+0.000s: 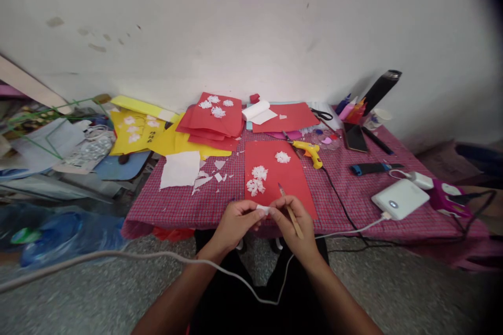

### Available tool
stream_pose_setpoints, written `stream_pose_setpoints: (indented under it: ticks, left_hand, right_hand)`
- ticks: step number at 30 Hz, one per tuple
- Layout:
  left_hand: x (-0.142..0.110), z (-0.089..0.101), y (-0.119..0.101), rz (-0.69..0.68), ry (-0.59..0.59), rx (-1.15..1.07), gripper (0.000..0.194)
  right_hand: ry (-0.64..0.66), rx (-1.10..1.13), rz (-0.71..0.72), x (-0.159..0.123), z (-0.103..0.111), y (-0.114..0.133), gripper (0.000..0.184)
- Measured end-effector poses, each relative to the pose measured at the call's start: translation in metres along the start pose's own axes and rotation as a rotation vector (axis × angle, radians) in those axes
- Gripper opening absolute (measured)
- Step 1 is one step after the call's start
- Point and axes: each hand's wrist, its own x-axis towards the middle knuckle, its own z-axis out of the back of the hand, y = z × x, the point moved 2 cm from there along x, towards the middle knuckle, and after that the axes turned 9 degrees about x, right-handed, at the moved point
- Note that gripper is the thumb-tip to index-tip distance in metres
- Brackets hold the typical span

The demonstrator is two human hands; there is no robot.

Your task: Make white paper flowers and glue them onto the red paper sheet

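Note:
My left hand [234,221] pinches one end of a small strip of white paper [263,209] between thumb and finger. My right hand [299,231] pinches the other end, and a slim wooden-handled stick [294,222] with a dark tip is tucked between its fingers. Whether the stick is a brush or a pencil I cannot tell. Both hands are at the table's front edge, over the lower part of a red sheet [301,188]. Three crinkled white paper flowers lie on that sheet, including a single one [283,157] at the upper right.
Left of the red sheet lie a white paper square [179,170] and torn scraps [202,182]. A yellow glue gun [308,152] rests at the right, its cord running forward. Beyond are red papers [231,128], a paper roll [256,110], scissors [322,114] and a white power bank [401,199].

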Motion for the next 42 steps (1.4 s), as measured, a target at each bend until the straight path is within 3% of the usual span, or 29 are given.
stream_pose_setpoints:
  ticks: [9,14,19,31,37,42]
  left_hand:
    - [-0.003,0.002,-0.007,-0.009,0.009,0.078,0.023]
    - [-0.004,0.002,-0.005,-0.024,-0.016,0.104,0.02]
    - [-0.005,0.0,-0.003,-0.038,0.034,0.059,0.02]
    - [-0.006,-0.004,-0.01,-0.022,0.011,0.055,0.019]
    - [-0.007,-0.002,-0.009,-0.024,0.024,0.06,0.019]
    - [-0.007,0.0,-0.006,-0.015,0.045,0.161,0.017]
  right_hand:
    - [0.038,0.023,-0.007,-0.002,0.0,-0.004,0.012]
    - [-0.015,0.051,-0.012,-0.002,0.002,-0.007,0.011]
    - [-0.071,0.158,-0.061,0.0,0.003,-0.008,0.014]
    - [-0.064,0.265,-0.125,-0.002,0.002,-0.015,0.015]
    - [-0.096,0.094,0.102,-0.003,0.006,-0.011,0.019]
    - [0.02,-0.09,0.215,-0.006,0.002,-0.003,0.022]
